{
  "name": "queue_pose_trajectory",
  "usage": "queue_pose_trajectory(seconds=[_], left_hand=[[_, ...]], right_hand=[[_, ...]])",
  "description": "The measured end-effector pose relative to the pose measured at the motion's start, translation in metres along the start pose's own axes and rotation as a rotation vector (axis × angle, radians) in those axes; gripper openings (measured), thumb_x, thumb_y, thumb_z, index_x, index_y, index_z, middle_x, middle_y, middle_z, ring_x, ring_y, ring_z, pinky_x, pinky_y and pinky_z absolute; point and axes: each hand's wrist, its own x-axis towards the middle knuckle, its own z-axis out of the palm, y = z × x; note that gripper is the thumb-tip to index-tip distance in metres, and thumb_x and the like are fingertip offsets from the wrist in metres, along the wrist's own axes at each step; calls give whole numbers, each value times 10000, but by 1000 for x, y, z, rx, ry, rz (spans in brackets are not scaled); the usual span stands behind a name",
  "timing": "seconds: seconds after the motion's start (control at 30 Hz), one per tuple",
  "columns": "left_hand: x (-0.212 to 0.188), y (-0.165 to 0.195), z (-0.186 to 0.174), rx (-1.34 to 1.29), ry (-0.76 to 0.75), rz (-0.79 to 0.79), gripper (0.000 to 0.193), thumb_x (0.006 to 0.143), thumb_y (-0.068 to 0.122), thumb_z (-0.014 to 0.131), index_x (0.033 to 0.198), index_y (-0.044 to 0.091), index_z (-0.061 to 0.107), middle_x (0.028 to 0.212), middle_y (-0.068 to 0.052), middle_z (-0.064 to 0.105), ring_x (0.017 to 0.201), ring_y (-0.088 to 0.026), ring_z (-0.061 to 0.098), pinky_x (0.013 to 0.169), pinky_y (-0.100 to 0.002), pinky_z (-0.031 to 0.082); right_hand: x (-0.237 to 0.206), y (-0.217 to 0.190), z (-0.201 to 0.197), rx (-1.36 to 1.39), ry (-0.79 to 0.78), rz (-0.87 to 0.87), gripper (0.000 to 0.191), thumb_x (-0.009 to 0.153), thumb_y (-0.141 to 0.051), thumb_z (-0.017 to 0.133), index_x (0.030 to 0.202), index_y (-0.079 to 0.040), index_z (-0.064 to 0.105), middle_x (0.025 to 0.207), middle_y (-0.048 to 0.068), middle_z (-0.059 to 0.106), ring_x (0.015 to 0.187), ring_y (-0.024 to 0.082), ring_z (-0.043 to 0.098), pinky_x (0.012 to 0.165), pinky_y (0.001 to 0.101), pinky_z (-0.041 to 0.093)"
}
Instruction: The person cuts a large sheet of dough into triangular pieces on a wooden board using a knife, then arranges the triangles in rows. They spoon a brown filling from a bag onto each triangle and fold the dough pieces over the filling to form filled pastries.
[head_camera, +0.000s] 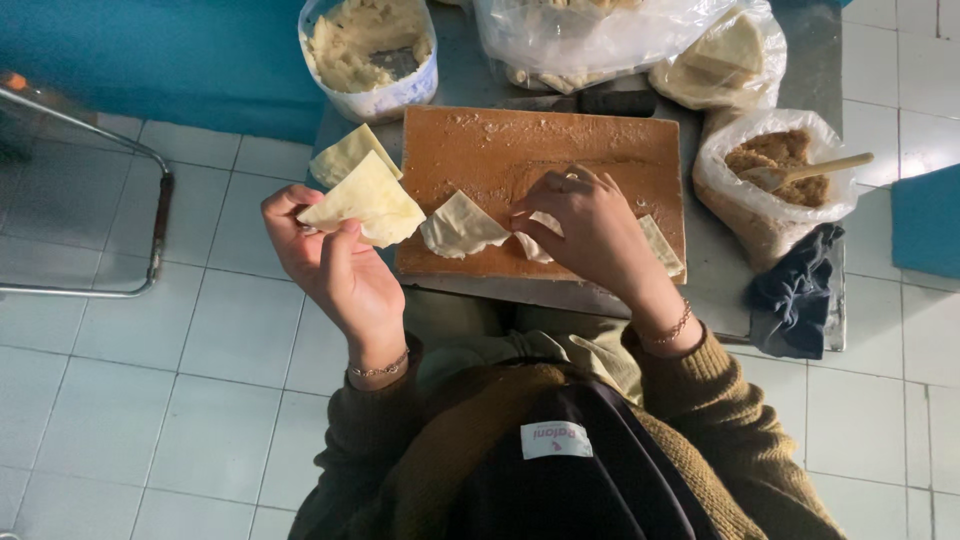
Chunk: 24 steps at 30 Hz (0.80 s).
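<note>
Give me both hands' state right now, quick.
Left hand: closed, holding a pale triangular folded pastry sheet.
Right hand: fingers pressed down on a pale pastry piece on the brown wooden board; grip cannot be told.

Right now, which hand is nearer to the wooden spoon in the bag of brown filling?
Right. The right hand rests on the cutting board, just beside the wooden spoon; the left hand holds a dough wrapper off the board's far side.

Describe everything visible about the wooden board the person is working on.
The wooden board is a reddish-brown rectangle, worn and dusted with pale flour. It lies flat on a grey table, in front of the person. Thin pale dough sheets lie along its near edge. The right hand rests on it, fingers pressing a sheet. A dark-handled tool lies at its far edge.
</note>
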Motion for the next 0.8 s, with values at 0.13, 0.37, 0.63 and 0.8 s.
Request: queue_pose_trajectory(seconds=[0.13, 0.37, 0.63, 0.8], left_hand=[[0, -5, 1, 13, -35, -6, 350, 873, -46, 570, 1198, 64, 504, 1202, -47, 469, 1115, -181, 537, 1023, -321, 477], [-1, -5, 0, 22, -19, -10, 349, 887, -42, 577, 1211, 64, 501, 1211, -49, 468, 1133, -184, 532, 1050, -338, 470], [-2, -8, 1, 13, -60, -21, 353, 902, -58, 580, 1222, 70, 504, 1198, -43, 483, 1172, -184, 528, 1075, -345, 454], [-10, -20, 7, 113, -165, -146, 383, 923, -48, 641, 1258, 79, 506, 1204, -37, 511, 1075, -134, 561, 887, -294, 525]], right_hand=[[11, 7, -2, -75, -162, -70, 180, 817, -347, 807, 913, -201, 762, 1058, 27, 665, 1103, 262, 562, 957, 445, 462], [17, 23, 4, -1, -328, -93, 146, 811, -270, 785, 931, -203, 735, 1154, 34, 628, 1181, 276, 507, 998, 430, 423], [13, 30, 6, 197, -245, -121, 153, 965, -156, 704, 1106, -164, 763, 1077, 55, 711, 1109, 296, 602, 976, 446, 461], [-2, -2, -22, 227, 84, -17, 177, 929, -76, 747, 1106, -67, 745, 1105, 53, 744, 964, 240, 707, 825, 353, 560]])
